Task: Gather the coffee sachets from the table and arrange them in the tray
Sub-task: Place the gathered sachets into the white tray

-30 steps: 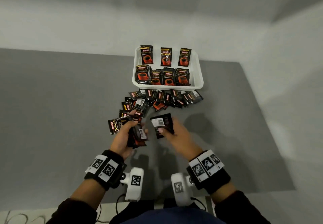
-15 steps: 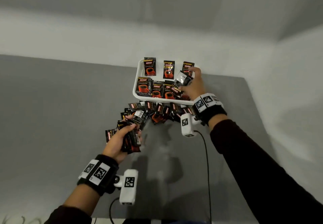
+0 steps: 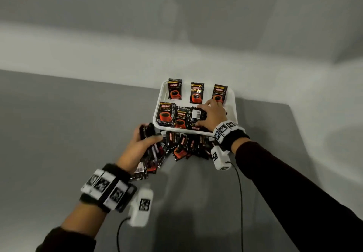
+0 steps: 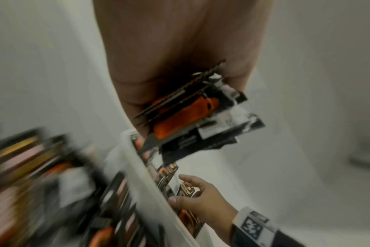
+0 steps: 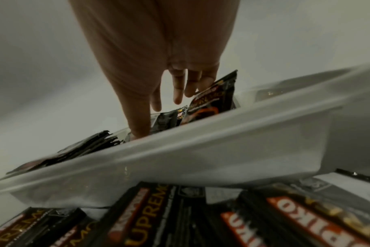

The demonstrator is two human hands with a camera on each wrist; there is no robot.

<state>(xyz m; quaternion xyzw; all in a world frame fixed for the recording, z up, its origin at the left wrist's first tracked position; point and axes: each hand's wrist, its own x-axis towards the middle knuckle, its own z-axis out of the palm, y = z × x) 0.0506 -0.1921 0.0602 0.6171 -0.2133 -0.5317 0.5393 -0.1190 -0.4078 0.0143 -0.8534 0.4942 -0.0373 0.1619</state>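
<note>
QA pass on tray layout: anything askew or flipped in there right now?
Yes. In the white tray, one sachet under the right hand lies barcode side up and overlaps its neighbours, while the other visible sachets show their fronts. The back row stands evenly spaced. The left hand grips a messy stack.

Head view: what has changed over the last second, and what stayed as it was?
The right hand carried its sachet from in front of the body into the white tray and now lays it barcode side up on the near row, fingers spread. The left hand moved forward to the tray's near left corner. It still grips its bundle of sachets. The loose pile stayed.
</note>
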